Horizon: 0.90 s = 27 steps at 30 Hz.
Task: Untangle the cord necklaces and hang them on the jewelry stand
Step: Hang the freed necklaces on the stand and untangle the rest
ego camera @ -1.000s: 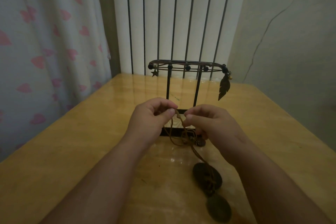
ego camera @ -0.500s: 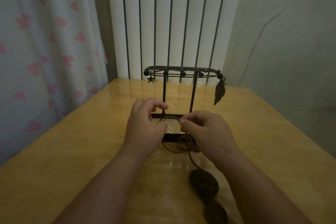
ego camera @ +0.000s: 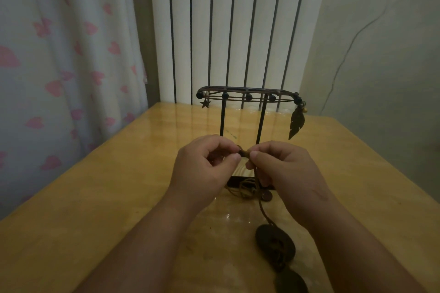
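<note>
Head view, hands [ego camera: 202,169] [ego camera: 288,171] pinching cord [ego camera: 244,153], stand [ego camera: 222,121] behind

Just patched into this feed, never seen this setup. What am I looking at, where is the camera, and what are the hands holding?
No machine here: a person works with bare hands. The picture comes from a camera worn on the head, looking forward and down. The left hand and right hand each pinch a short stretch of brown cord between them, above the wooden table. Below, a tangle of cords lies on the table and runs to two dark oval pendants nearer the person. Behind stands the black jewelry stand, with a feather pendant and a star charm hanging from its top bar.
</note>
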{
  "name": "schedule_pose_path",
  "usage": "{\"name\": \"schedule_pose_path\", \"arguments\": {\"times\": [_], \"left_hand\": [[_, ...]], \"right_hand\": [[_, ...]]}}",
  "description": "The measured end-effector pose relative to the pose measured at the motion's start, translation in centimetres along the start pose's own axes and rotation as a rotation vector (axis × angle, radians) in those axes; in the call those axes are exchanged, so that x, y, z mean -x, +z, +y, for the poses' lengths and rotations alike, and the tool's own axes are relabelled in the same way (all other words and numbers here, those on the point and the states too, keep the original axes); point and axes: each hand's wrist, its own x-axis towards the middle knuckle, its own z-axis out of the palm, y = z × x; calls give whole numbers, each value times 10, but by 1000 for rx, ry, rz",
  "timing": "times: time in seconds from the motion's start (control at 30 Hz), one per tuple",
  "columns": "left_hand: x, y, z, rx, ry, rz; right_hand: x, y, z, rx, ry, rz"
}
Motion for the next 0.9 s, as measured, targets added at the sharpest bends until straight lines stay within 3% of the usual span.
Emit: {"name": "schedule_pose_path", "arguments": {"times": [0.47, 0.9], "left_hand": [[1, -2, 2, 3, 65, 8], [3, 3, 2, -38, 61, 23]], "right_hand": [[0, 0, -1, -72, 28, -2], [-1, -1, 3, 43, -38, -22]]}}
